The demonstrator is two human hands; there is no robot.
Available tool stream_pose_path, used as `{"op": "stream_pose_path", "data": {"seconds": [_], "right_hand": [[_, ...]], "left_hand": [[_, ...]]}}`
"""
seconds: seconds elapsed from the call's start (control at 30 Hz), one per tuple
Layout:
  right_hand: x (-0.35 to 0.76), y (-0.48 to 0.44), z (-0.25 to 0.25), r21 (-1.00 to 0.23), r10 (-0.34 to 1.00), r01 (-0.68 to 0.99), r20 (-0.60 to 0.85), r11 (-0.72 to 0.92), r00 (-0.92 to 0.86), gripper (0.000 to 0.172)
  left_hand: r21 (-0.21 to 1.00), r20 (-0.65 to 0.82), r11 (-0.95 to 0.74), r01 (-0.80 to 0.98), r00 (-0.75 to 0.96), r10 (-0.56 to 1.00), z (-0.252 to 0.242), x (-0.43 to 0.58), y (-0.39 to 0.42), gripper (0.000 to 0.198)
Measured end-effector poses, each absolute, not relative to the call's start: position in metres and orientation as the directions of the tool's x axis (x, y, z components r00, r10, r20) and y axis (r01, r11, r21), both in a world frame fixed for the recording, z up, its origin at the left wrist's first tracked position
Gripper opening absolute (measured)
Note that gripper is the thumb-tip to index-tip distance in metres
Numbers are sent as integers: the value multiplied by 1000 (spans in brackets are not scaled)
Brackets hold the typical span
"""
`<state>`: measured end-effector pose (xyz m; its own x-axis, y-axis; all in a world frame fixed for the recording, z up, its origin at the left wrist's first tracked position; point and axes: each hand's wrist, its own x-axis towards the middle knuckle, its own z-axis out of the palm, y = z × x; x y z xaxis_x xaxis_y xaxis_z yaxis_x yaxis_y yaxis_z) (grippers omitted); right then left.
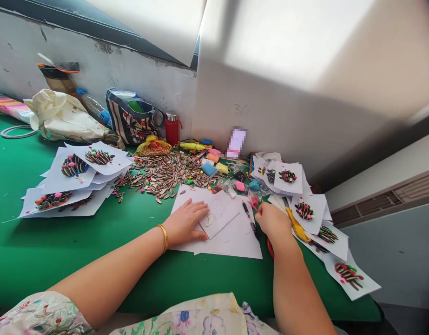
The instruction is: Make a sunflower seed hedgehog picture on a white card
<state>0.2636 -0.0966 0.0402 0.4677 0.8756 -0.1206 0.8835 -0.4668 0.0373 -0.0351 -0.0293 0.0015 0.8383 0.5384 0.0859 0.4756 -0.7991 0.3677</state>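
Observation:
My left hand lies open and flat, fingers stretched over the edge of a small white card with a faint round pencil drawing. Beneath the card are larger white paper sheets. My right hand is closed just right of the sheets. A small pink thing, perhaps in clear plastic, sticks out at its fingertips; its kind is hard to make out. Between the hands, a black pen rests on the paper. Partly hidden under my right wrist is a red handle.
A pile of sunflower seeds spreads behind the paper. Finished seed pictures are stacked at left and right. A yellow cutter lies by the right stack. Coloured clay packets, a red flask and bags line the wall.

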Motion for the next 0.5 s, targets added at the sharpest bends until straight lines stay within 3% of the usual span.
{"op": "stream_pose_path", "data": {"seconds": [0.2,0.33,0.5], "right_hand": [[244,-121,49,-52,924,922,-1,-383,383,13],[219,-135,41,-344,964,901,-81,-265,253,11],[198,-139,23,-709,990,693,-54,-129,129,33]], "left_hand": [[384,123,-815,434,851,511,3,-40,-25,72],[382,129,-822,423,856,501,1,-42,-26,67],[331,132,-854,402,876,464,-2,-43,-30,62]]}}
